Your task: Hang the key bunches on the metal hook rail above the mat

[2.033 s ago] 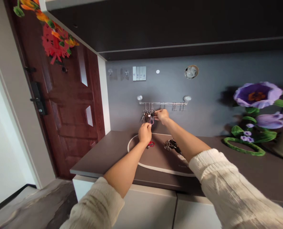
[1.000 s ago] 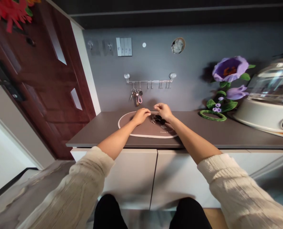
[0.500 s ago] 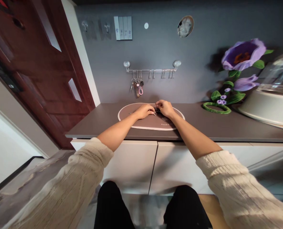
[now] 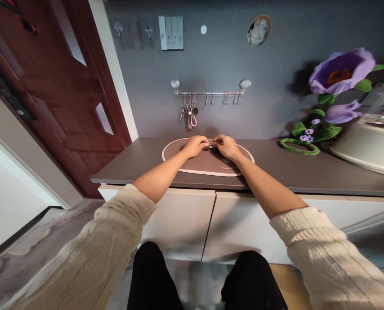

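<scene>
My left hand (image 4: 195, 146) and my right hand (image 4: 225, 146) meet over the oval brown mat (image 4: 211, 163) on the counter, fingers pinched together on a small bunch of keys (image 4: 211, 144) between them. Most of that bunch is hidden by my fingers. On the wall above, a chrome hook rail (image 4: 210, 92) carries another bunch of keys with a pink clip (image 4: 189, 114) at its left end; the other hooks are bare.
A dark wooden door (image 4: 54, 92) stands at the left. Purple artificial flowers (image 4: 335, 86) and a white appliance with a clear lid (image 4: 369, 137) sit on the grey counter (image 4: 308, 174) at the right. White cabinet doors are below.
My hands came down from the hook rail to the mat, where they closed together on a bunch of keys. The view has tilted down.
</scene>
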### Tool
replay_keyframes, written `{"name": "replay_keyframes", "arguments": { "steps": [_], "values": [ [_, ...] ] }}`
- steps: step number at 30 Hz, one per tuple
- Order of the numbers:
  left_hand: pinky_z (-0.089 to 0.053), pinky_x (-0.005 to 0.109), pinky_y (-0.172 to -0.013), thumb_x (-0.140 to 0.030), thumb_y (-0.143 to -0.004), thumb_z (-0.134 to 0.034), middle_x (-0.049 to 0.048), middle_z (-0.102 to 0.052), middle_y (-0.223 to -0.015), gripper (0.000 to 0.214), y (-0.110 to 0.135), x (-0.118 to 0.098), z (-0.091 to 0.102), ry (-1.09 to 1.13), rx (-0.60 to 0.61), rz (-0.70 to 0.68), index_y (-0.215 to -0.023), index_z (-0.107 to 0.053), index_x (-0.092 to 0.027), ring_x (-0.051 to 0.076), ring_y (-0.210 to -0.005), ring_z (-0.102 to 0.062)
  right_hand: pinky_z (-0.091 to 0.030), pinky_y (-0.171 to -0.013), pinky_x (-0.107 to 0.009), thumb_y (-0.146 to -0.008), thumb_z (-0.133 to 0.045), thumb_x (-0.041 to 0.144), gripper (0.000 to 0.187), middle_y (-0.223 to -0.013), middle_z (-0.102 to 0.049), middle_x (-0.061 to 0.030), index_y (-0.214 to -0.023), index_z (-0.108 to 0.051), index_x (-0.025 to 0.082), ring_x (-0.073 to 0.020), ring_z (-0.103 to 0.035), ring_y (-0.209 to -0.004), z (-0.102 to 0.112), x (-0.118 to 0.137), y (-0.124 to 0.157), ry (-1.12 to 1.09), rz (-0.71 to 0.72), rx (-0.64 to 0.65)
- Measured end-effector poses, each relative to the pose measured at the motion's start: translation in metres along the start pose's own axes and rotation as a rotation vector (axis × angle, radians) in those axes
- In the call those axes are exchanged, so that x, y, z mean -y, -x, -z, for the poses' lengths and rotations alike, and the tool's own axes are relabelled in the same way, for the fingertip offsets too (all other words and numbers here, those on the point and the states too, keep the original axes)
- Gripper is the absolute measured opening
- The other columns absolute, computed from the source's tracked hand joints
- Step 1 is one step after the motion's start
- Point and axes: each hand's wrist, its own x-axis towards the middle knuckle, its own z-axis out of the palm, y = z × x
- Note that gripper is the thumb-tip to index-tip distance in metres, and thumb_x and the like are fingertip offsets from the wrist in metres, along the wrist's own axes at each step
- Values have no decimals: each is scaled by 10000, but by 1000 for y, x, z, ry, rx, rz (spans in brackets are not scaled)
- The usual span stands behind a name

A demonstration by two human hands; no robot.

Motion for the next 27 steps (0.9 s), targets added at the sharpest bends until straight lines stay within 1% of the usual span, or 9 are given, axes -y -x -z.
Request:
{"name": "replay_keyframes", "arguments": {
  "steps": [5, 11, 15, 18, 24, 27],
  "values": [
    [-403, 229, -683, -200, -763, -525, 30, -654, -770, 137, -2, 2, 1, 27, -93, 77, -776, -640, -128, 115, -698, -546, -424, -790, -283, -729, -543, 147, 169, -821, -668, -48, -853, -655, 175, -155, -581, -773, 0, 2, 0, -49, 29, 2],
    [-425, 234, -688, -192, -754, -529, 43, -659, -772, 136, -4, 1, 3, 185, -148, 142, -776, -637, -112, 112, -691, -558, -431, -745, -271, -737, -538, 192, 151, -815, -665, -36, -846, -642, 177, -142, -575, -733, -1, 6, 1, -186, 27, 26],
    [-427, 221, -626, -206, -758, -530, 33, -645, -707, 143, -3, -5, 4, 316, -168, 205, -766, -631, -106, 97, -626, -540, -430, -732, -264, -750, -535, 255, 180, -845, -665, -27, -883, -630, 179, -137, -570, -745, -2, 7, 2, -272, 35, 60],
    [-416, 207, -564, -217, -757, -537, 19, -623, -646, 143, -2, -7, 5, 391, -183, 259, -769, -628, -107, 83, -560, -514, -424, -747, -268, -755, -535, 293, 189, -852, -664, -24, -875, -630, 181, -137, -569, -760, 0, 10, 4, -279, 40, 72],
    [-357, 182, -458, -290, -744, -562, 16, -621, -655, 197, -3, -2, 3, 442, -220, 303, -814, -641, -123, 57, -477, -453, -433, -705, -259, -743, -554, 350, 233, -808, -654, -34, -875, -615, 168, -130, -570, -710, 1, 15, 6, -356, 37, 57],
    [-374, 191, -483, -301, -735, -571, 20, -630, -668, 212, -4, 1, 0, 448, -237, 306, -822, -649, -125, 63, -497, -468, -440, -685, -254, -721, -575, 374, 253, -783, -649, -32, -861, -602, 165, -126, -572, -691, -3, 12, 4, -413, 39, 37]
  ]
}}
